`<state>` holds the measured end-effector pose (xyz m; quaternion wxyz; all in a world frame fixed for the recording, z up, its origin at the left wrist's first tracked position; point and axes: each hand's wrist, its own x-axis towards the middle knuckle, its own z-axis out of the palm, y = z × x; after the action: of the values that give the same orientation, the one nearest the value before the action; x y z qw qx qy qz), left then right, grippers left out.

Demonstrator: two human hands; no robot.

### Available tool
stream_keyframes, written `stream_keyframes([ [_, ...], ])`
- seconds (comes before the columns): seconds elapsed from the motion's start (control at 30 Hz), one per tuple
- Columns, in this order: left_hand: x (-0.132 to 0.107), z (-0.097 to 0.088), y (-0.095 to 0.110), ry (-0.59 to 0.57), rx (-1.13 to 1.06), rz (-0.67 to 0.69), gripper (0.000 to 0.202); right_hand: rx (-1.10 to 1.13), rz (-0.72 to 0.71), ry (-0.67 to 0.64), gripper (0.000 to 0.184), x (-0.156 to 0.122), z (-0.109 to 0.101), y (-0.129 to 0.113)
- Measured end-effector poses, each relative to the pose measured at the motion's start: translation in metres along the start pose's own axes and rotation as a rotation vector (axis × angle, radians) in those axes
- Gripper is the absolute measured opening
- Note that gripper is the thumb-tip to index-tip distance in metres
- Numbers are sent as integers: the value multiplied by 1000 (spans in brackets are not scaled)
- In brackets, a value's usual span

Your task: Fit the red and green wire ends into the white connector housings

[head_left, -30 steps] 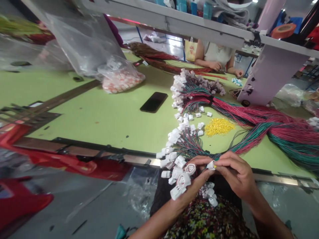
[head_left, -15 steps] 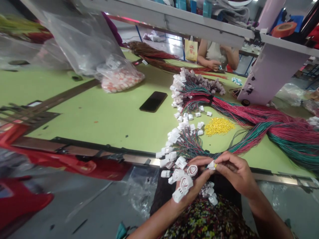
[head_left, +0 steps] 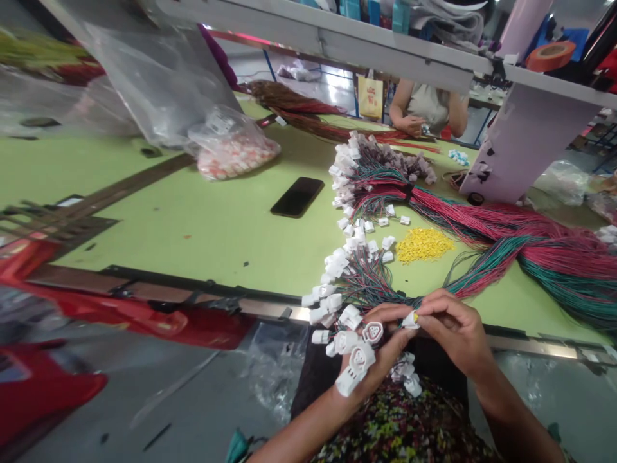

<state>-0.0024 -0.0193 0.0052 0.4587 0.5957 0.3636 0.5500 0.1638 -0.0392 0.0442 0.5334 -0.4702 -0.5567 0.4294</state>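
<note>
My left hand [head_left: 389, 352] pinches a white connector [head_left: 409, 320] between thumb and fingers. A small yellow insert [head_left: 416, 317] shows at the connector's right end. My right hand [head_left: 457, 331] has thumb and index finger closed at that yellow insert, touching the connector's end. More white connectors [head_left: 355, 370] on thin wires lie over the back of my left hand and wrist, some with round open faces. Others [head_left: 409, 376] hang below it. Beyond my hands, a heap of yellow inserts [head_left: 424, 245] lies on the green table [head_left: 231, 225].
A wire bundle [head_left: 486, 225] with white connectors crosses the table to the right. A black phone [head_left: 297, 197] and a plastic bag of orange-white parts [head_left: 236, 154] lie further left. A shelf [head_left: 337, 48] spans above; a co-worker's hand [head_left: 412, 125] shows beyond.
My right fingertips have shifted slightly up at the connector, and more of the yellow insert shows. The left hand keeps its hold. The co-worker has moved slightly right.
</note>
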Motion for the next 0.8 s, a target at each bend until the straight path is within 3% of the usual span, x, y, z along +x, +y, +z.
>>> stream_keyframes([
  [0.47, -3, 2, -7, 12, 19, -7, 16, -209, -155, -59, 10, 0, -5, -5],
  [0.63, -2, 0, -1, -31, 20, -43, 15, -216, -166, 5, 9, -1, -3, -6],
  [0.8, 2, -1, 8, -24, 34, -49, 14, -320, -223, -40, 15, -3, -4, -14],
])
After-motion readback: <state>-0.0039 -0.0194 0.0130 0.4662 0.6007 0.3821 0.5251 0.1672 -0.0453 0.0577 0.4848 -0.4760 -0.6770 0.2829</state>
